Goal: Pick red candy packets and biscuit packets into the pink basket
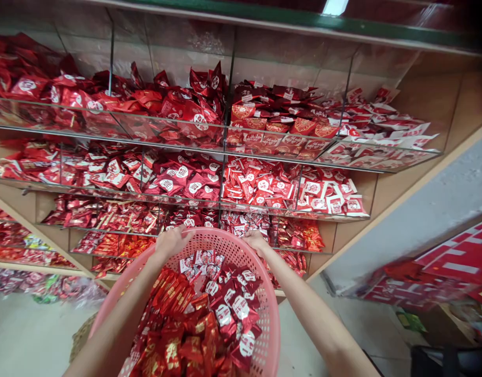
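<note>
A round pink plastic basket [269,298] with a perforated wall is in front of me at the lower middle. Wrapped candies fill much of it: red-and-gold packets [174,335], dark red packets with white labels [241,309], and a few white-and-red ones [204,259]. My left hand [172,242] is closed over the far rim, left of its middle. On the same rim, farther right, my right hand [257,242] grips from the outer side; its fingertips are partly hidden. Both forearms reach past the basket's sides, the left one covering part of it.
A tiered shelf with glass dividers [225,178] holds rows of red candy packets [193,112] just beyond the basket. Plastic bags of candy [60,283] lie on the floor at left. Red printed packaging [456,251] leans at right by the grey wall [425,193].
</note>
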`<control>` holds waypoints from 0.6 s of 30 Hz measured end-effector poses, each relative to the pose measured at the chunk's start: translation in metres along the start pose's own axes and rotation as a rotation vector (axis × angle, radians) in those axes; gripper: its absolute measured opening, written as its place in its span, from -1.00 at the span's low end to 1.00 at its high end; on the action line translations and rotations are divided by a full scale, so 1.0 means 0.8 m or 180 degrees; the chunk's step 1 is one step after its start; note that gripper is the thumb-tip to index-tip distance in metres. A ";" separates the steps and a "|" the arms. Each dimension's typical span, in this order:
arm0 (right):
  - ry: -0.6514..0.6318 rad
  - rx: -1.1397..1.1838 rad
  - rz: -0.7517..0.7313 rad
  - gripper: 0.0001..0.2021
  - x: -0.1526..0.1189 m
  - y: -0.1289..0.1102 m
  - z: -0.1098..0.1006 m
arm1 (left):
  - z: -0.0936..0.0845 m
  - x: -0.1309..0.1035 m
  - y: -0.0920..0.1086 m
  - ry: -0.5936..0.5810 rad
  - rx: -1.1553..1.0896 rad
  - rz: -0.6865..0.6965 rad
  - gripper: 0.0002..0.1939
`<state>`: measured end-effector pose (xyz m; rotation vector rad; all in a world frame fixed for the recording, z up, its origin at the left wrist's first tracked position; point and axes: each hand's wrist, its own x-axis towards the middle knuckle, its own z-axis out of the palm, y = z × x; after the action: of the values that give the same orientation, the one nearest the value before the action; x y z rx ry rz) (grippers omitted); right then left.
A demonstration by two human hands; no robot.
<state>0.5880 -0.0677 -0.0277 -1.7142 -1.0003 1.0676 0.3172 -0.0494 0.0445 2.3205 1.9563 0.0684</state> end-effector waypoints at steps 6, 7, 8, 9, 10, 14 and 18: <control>-0.0051 0.0296 -0.0131 -0.78 -0.020 -0.013 -0.013 | -0.001 0.000 -0.001 -0.0047 -0.0037 -0.0053 -0.43; -0.0030 0.0335 -0.0180 -0.78 -0.023 -0.016 -0.019 | -0.001 0.001 -0.001 -0.0045 -0.0026 -0.0055 -0.43; -0.0001 0.0375 -0.0232 -0.77 -0.025 -0.018 -0.026 | 0.000 0.002 -0.002 -0.0045 -0.0009 -0.0056 -0.42; 0.0031 0.0415 -0.0286 -0.76 -0.027 -0.020 -0.033 | 0.000 0.003 -0.002 -0.0044 0.0010 -0.0051 -0.42; 0.0057 0.0453 -0.0334 -0.76 -0.029 -0.021 -0.040 | 0.001 0.003 -0.002 -0.0044 0.0030 -0.0047 -0.42; 0.0099 0.0530 -0.0542 -0.69 -0.030 -0.016 -0.063 | 0.002 0.007 0.001 -0.0039 0.0022 -0.0022 -0.40; 0.0252 0.0389 -0.1032 -0.70 -0.019 0.000 -0.057 | 0.001 0.009 0.011 -0.0104 0.0002 0.0038 -0.39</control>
<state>0.6260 -0.0933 -0.0118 -1.4259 -1.0948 0.8268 0.3274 -0.0437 0.0443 2.3187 1.9279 0.0304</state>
